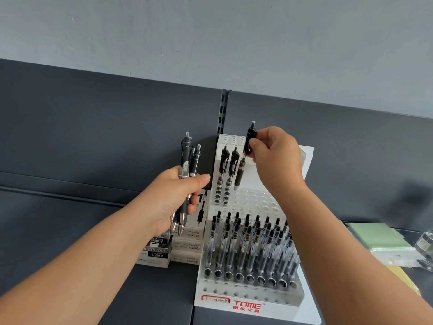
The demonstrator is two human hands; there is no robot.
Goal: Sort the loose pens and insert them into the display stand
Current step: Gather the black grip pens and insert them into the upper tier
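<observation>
Two bare hands work at a white tiered plastic display stand point(248, 306) on a dark grey metal shelf point(70, 231), seen from the head camera. The right hand point(278, 160) pinches one black retractable pen point(249, 141) by its clip end between thumb and forefinger. The pen is nearly upright, its tip just above the bare holes of the stand's upper tier point(257, 200) and just beside two matching seated pens point(228, 170). The left hand point(178, 195) is curled round a bundle of black-and-clear pens point(187, 160), three or perhaps four, since they overlap, with clickers up and metal tips poking out below the fingers. The lower tier is crowded with rows of standing clear-barrelled pens point(253, 242). Stacked white and black cardboard boxes point(185, 245) sit to the stand's left, touching it, and a pale green pad point(379, 235) lies to its right. Such a pen is likely light and rigid, with a smooth plastic barrel that can slip and a softer black grip near the tip. Holding it high, by the clip, looks sound: it leaves the lower half free to enter the hole and keeps fingers away from neighbouring pens. The holes sit close together, so a straight, vertical drop should serve better than force.
</observation>
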